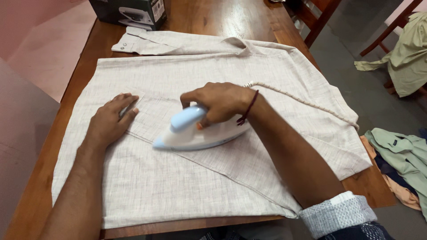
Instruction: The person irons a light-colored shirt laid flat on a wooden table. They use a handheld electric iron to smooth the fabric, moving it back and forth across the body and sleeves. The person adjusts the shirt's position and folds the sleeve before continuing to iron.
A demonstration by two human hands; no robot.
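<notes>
Saw right hand clenched round pale blue handle of iron, fingers wrapped tight. Iron sat flat on beige shirt, near its middle, tip pointing left. Left hand lay released, palm down, fingers spread on shirt just beside iron's tip. Shirt covered wooden surface. Braided cord trailed right. Dark box at far edge.
</notes>
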